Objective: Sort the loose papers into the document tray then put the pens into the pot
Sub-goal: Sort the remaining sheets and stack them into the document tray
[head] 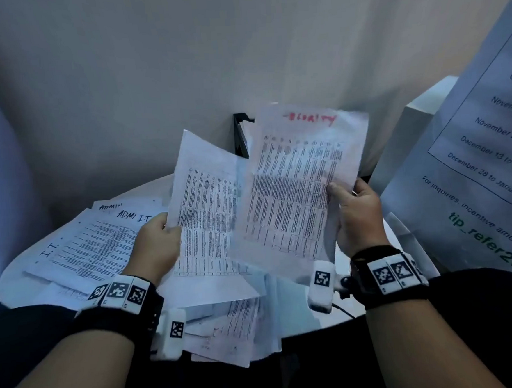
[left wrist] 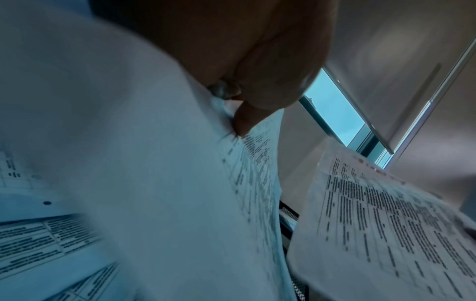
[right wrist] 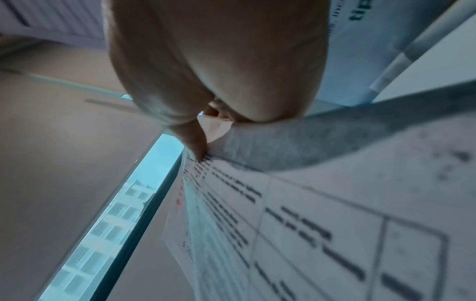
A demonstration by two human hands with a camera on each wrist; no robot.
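While two printed sheets are raised above the round table (head: 15, 280), the left hand (head: 157, 246) pinches one sheet (head: 207, 209) and the right hand (head: 358, 217) pinches the red-marked sheet (head: 302, 175); more loose papers (head: 91, 244) lie below, black document tray (head: 240, 134) behind

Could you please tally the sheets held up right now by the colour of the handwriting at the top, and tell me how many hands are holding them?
Sheets with red handwriting at the top: 1, in the right hand
Sheets with no visible handwriting: 1, in the left hand
Hands holding: 2
Total sheets held up: 2
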